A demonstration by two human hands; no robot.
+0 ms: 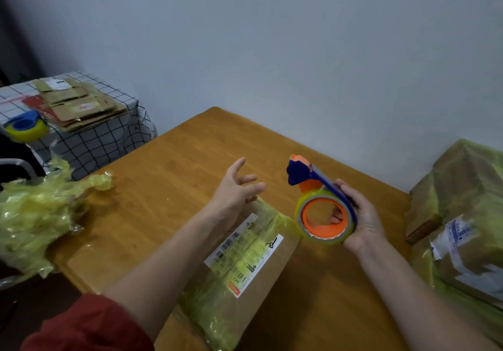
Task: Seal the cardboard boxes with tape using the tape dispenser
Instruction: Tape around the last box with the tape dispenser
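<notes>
A flat cardboard box (245,277) lies on the wooden table (174,165) in front of me, with yellowish tape and a white shipping label on its top. My right hand (359,214) grips a blue and orange tape dispenser (321,203) with a yellow-tinted roll, held above the table to the right of the box. My left hand (236,187) hovers open over the box's far end, fingers spread and holding nothing.
A crumpled heap of used yellow tape (35,214) lies at the table's left edge. Taped boxes (462,214) are stacked at the right. A side table with a checked cloth (89,138) holds flattened cartons (79,105) and a second tape dispenser (24,127).
</notes>
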